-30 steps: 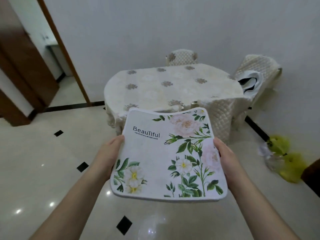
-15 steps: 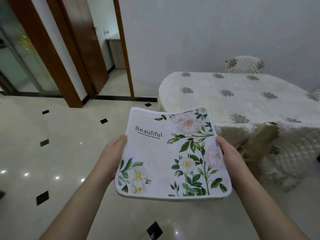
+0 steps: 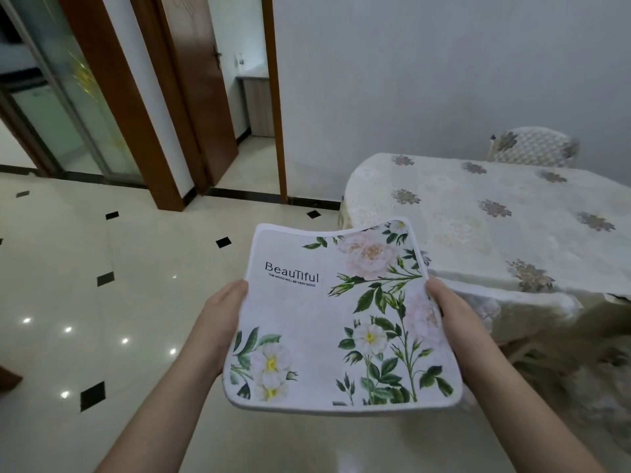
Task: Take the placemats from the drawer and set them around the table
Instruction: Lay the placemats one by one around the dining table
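A stack of white placemats [image 3: 327, 322] printed with flowers and the word "Beautiful" is held flat in front of me, above the floor. My left hand [image 3: 222, 315] grips its left edge and my right hand [image 3: 450, 312] grips its right edge, fingers hidden underneath. The table [image 3: 478, 213], covered with a cream cloth with grey flower motifs, stands to the right and a little ahead; the placemats' far right corner overlaps its near rim in view. No drawer is in sight.
A chair with a quilted cover [image 3: 532, 148] stands behind the table against the white wall. A second covered chair [image 3: 580, 363] sits at the table's near side. Brown door frames [image 3: 273, 97] and a glass door lie to the left, across a glossy tiled floor.
The view has swung to the left: the table has slid from the centre to the right side and looks closer. Both hands keep the same hold on the placemats.
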A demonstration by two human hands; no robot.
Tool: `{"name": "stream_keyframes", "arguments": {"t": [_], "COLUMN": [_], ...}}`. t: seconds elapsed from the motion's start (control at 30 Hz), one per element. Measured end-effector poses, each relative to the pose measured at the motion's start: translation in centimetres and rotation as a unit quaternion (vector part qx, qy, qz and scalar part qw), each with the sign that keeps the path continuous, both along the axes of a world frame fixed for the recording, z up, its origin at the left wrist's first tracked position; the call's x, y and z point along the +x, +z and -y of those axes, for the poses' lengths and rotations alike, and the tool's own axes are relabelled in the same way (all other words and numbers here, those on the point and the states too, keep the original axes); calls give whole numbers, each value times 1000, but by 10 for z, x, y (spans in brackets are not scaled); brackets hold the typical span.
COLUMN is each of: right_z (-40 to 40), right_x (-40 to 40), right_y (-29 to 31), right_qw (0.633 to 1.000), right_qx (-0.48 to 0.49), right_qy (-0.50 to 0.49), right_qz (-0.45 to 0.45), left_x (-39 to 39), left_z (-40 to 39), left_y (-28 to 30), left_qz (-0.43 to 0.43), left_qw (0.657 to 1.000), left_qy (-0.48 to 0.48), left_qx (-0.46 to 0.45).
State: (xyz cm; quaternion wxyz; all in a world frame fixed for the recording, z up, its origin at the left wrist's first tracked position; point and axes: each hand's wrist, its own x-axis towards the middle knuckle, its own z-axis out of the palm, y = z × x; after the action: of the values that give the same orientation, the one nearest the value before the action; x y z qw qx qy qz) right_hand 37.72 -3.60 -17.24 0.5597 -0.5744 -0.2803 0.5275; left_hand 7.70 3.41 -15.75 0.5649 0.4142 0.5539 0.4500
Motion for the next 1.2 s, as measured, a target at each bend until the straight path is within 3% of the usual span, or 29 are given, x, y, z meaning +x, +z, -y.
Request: {"name": "stream_keyframes", "arguments": {"t": [0.17, 0.43, 0.6, 0.73, 0.93, 1.2], "right_z": [-69, -160, -203, -241, -316, -420], "right_x": [32, 57, 45, 28, -6, -58], "right_y": [-23, -18, -10, -13, -30, -49], "right_qw": [999, 997, 997, 992, 993, 983], "right_qx": [-5, -7, 6, -9, -11, -16], "right_qy": [-15, 34, 63, 99, 116, 122], "right_qz": [-28, -73, -37, -75, -37, -135], "left_x": [29, 50, 45, 27, -18, -81], "left_z": [-59, -140, -173, -199, -260, -368], "left_y": [0, 9, 10, 8, -12, -25], "left_qz": [-25, 8, -4, 15, 33, 48], "left_qw": [1000, 999, 997, 996, 994, 996], "left_qy": [0, 24, 64, 76, 96, 65], "left_qx": [9, -27, -40, -40, -32, -28]}}
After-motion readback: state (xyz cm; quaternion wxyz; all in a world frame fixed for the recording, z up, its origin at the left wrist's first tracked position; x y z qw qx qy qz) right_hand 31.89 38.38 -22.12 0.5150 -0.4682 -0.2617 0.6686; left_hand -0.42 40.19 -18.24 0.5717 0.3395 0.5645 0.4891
